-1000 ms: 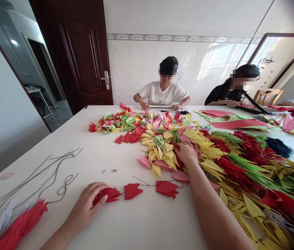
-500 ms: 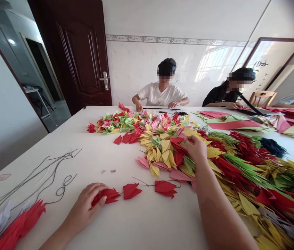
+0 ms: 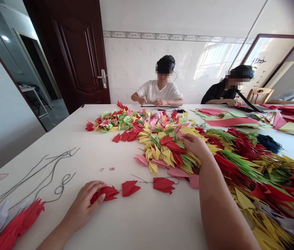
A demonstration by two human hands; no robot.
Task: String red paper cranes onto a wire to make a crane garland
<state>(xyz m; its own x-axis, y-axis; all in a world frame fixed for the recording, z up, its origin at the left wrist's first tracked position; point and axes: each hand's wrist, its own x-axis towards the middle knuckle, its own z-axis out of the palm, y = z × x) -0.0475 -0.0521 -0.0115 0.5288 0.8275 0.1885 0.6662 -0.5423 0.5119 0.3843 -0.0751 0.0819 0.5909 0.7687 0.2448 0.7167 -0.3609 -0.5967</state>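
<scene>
On the white table, my left hand [image 3: 91,198] is closed around a red folded paper flower [image 3: 110,193]. To its right, two more red paper flowers, a middle one [image 3: 130,188] and a far one [image 3: 164,185], lie in line on a thin dark cord [image 3: 147,182]. A thin straight piece, perhaps a needle, lies by the cord. My right hand [image 3: 194,144] reaches into a heap of yellow, red, green and pink folded paper flowers [image 3: 160,152]. Its fingers are stretched out and touch the pieces there; its thumb is mostly hidden.
Loose dark cords [image 3: 45,170] lie at the left, above stacked red and white folded paper [image 3: 19,225]. More folded paper stacks [image 3: 241,166] cover the right side, with a dark blue bundle [image 3: 269,143]. Two people [image 3: 160,90] work across the table; another sits far right.
My right hand has shifted slightly left within the heap, its fingers more stretched out. My left hand keeps its hold on the red paper flower. The view has tilted a little.
</scene>
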